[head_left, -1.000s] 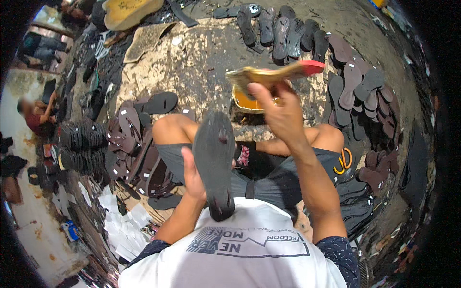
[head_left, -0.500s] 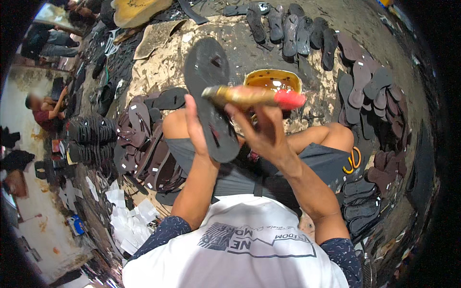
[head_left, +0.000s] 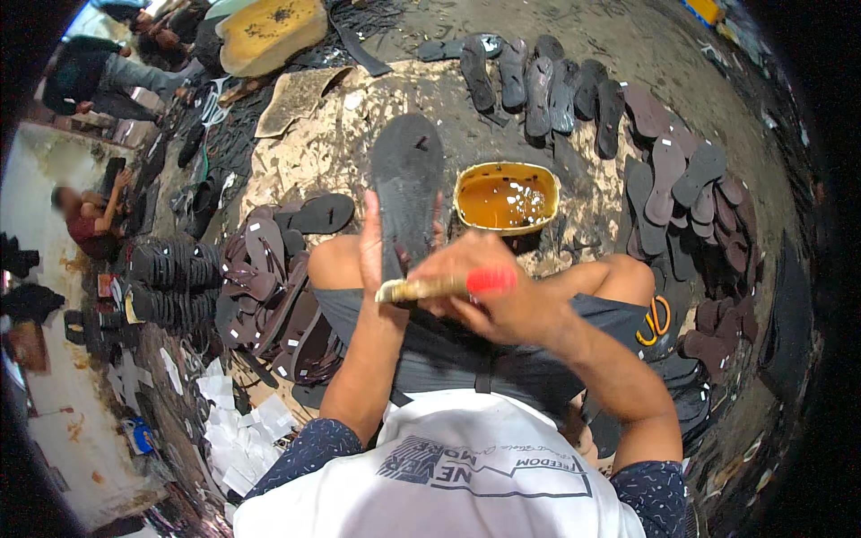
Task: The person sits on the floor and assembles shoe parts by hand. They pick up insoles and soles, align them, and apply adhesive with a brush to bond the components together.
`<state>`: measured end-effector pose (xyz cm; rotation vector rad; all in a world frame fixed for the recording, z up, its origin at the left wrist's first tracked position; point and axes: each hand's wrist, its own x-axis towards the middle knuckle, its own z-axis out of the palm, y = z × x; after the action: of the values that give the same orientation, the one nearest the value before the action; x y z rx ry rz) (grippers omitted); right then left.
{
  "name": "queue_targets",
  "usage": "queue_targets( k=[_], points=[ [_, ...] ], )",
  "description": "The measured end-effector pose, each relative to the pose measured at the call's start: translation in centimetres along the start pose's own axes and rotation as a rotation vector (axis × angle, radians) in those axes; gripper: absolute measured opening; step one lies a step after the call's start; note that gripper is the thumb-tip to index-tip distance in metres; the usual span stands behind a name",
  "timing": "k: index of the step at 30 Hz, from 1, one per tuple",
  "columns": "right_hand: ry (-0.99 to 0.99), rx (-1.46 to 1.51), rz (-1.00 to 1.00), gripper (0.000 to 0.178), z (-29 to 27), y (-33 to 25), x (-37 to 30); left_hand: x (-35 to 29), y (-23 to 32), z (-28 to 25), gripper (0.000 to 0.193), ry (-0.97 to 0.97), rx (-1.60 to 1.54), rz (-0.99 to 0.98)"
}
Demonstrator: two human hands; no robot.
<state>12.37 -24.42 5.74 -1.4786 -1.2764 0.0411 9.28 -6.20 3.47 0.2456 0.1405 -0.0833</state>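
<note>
My left hand (head_left: 370,247) is wrapped round a black sandal sole (head_left: 408,166), its thumb along the left edge and fingertips showing at the right edge. The sole points away from me, with a small slot near its far end and a wet-looking patch along its middle. In my right hand (head_left: 502,300) is a brush with a red handle (head_left: 491,280), slightly blurred. Its pale bristles (head_left: 392,290) are at the near end of the sole, close to my left wrist. My right hand hides part of that end.
A yellowish tub (head_left: 508,167) of amber liquid stands beyond my right knee. Dark soles (head_left: 538,94) line the far side, with more soles (head_left: 668,179) at right. Sandals (head_left: 265,247) pile up at left, near white paper scraps (head_left: 247,421). Yellow-handled scissors (head_left: 662,316) lie by my right knee.
The brush has come nearer to me, from the sole's middle to its near end. The sole has come lower and stands straighter. The tub is now uncovered by my right hand.
</note>
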Motion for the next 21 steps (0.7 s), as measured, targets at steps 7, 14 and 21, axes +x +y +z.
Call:
queue_targets(
  k=[7, 14, 21],
  points=[
    [0.118, -0.232, 0.140, 0.034, -0.4, 1.8, -1.7, 1.4, -1.0, -1.1, 0.069, 0.053, 0.111, -0.063],
    [0.466, 0.015, 0.634, 0.032, -6.3, -4.0, -5.0, 20.4, -1.4, -6.5, 0.072, 0.120, 0.530, 0.022],
    [0.785, -0.063, 0.643, 0.029, -7.7, -3.3, -6.9, 24.2, 1.2, -4.1, 0.087, 0.343, 0.885, 0.153]
  ],
)
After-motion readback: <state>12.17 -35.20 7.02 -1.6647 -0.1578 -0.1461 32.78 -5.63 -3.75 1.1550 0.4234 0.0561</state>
